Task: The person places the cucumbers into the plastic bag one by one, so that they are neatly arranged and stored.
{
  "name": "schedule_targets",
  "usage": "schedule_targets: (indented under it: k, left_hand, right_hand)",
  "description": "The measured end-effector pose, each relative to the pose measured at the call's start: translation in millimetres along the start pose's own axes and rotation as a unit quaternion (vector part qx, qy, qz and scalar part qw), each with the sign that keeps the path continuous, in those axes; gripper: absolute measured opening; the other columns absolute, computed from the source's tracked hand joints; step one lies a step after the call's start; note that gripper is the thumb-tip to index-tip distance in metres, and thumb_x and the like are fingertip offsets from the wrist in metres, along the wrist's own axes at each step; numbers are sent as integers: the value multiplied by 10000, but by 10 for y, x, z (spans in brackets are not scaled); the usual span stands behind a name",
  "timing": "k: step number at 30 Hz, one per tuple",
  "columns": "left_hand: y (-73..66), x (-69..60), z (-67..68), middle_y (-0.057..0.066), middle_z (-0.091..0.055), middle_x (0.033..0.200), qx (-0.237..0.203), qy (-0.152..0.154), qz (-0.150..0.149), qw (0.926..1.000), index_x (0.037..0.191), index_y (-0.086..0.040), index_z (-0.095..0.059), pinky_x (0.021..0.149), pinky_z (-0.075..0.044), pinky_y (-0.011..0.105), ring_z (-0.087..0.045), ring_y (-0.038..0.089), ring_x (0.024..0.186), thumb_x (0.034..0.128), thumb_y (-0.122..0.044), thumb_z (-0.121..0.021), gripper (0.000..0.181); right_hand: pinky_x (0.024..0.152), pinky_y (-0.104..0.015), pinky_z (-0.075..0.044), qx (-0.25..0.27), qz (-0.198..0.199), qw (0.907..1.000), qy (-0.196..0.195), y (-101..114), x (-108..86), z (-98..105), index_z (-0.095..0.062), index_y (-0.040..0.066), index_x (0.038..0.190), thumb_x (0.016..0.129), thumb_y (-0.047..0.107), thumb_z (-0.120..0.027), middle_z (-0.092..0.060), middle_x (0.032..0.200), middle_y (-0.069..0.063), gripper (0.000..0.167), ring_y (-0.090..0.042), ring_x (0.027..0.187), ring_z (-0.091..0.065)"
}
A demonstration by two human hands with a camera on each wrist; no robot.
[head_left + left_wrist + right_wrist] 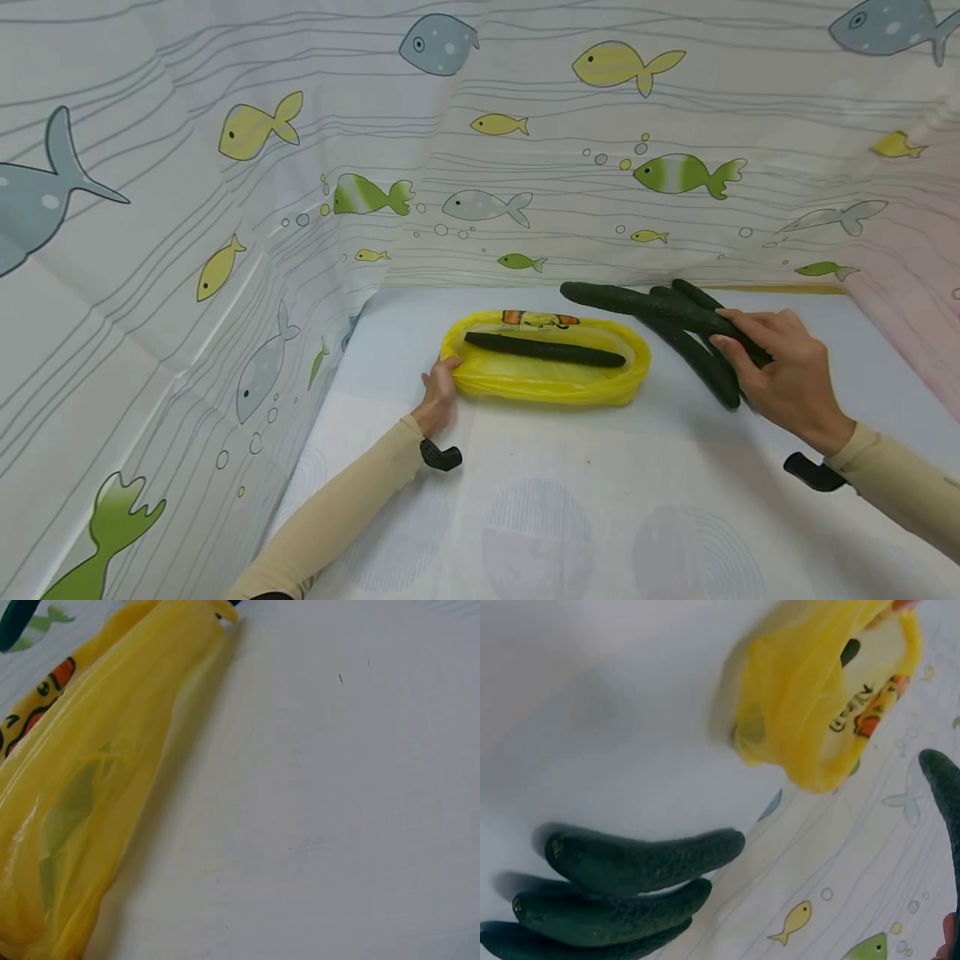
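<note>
A yellow plastic bag [551, 392] stands with its mouth spread wide on the white table, one cucumber [543, 350] lying inside it. My left hand [437, 396] pinches the bag's left rim. In my right hand [798, 383] is another cucumber [637, 300], gripped by its near end and raised above the table, its tip pointing left toward the bag. Beneath it several cucumbers [705, 367] lie side by side on the table. The right wrist view shows that row of cucumbers [641, 862], and the tip of the held cucumber [946, 787] at its right edge.
A fish-print curtain [525, 167] hangs behind the table and along its left side. Pale printed circles mark the front of the tabletop [570, 467]. Both wrists carry a black strap piece, such as the left one [441, 456].
</note>
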State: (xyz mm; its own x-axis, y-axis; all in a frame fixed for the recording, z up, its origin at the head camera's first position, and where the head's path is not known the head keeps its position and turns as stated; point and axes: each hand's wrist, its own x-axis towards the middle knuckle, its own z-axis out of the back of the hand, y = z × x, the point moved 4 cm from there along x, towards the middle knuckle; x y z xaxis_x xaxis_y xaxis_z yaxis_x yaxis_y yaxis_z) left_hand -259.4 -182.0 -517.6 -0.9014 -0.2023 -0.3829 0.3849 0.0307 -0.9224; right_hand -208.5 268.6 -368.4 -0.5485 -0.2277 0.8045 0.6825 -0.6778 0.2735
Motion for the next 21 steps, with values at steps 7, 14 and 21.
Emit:
schedule_targets:
  k: [7,14,21]
  left_hand:
    - [0,9,-3,146,296,1744,-25,-24,17,10000,1696,-14,-48,1327,125,498,287,285,1615,984,-352,-465,892]
    - [2,13,9,135,308,1741,-53,-8,46,10000,1704,-41,-51,1323,137,504,288,288,1615,985,-349,-459,881]
    - [6,11,-1,119,252,1763,-41,28,7,10000,1701,-31,-53,1322,142,497,277,278,1619,987,-350,-449,876]
  right_hand:
    - [645,-188,-357,160,92,9994,285,127,-8,-112,-749,-65,1230,1018,321,-716,-733,995,-233,442,-81,859,-434]
    - [648,-154,-316,520,155,9979,344,215,4,-359,-763,-40,1221,1032,411,-681,-743,1019,-200,496,-149,836,-445]
    - [646,-160,-314,774,208,9952,560,264,-2,-679,-765,-28,1218,882,77,-835,-747,997,-168,359,-166,832,-448]
